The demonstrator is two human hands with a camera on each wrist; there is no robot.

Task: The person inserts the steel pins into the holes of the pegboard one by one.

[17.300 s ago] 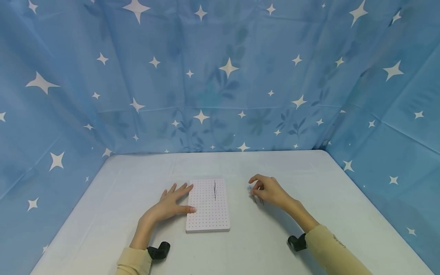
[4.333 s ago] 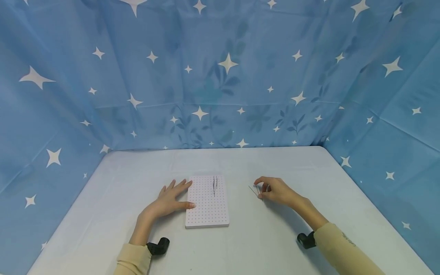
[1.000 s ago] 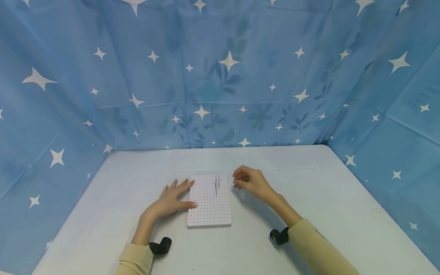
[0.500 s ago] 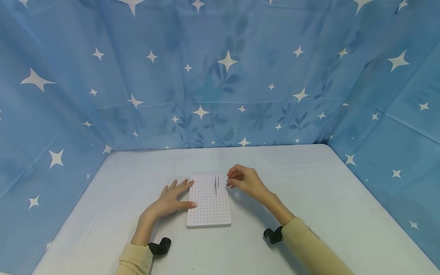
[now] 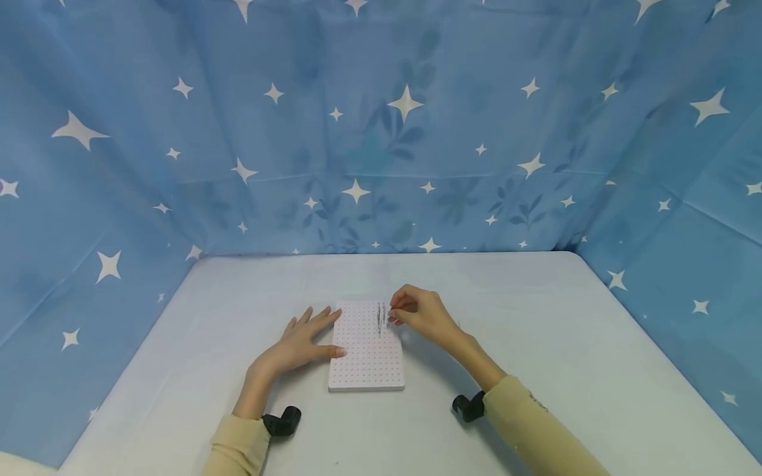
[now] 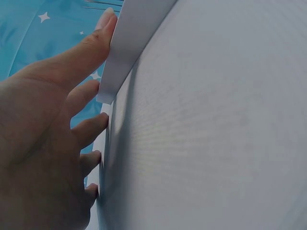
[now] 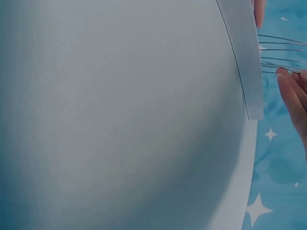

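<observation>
A white board [image 5: 366,363] with a grid of small holes lies on the table. Several thin metal pins [image 5: 380,320] stand upright in its far right part; the right wrist view shows these pins [image 7: 283,50] jutting from the board's face. My left hand [image 5: 297,345] lies at the board's left edge with fingers spread. Its thumb [image 6: 88,48] rests on the board. At the far right corner, my right hand [image 5: 425,318] pinches one thin pin between thumb and fingertips. That pin [image 7: 273,64] slants across the standing ones, its lower end close to the board.
The board lies flat on a white table [image 5: 506,297]. A blue curtain [image 5: 381,132] with white stars stands behind and along both sides. Each wrist wears a black camera, the left camera [image 5: 282,422] in front of the board. A thin tip [image 5: 459,324] shows behind the right wrist.
Since 4.3 s ago my right hand has moved left from loose pins on the table to the board, carrying a pin. More pins stand than 17.3 s ago. The left hand stays.
</observation>
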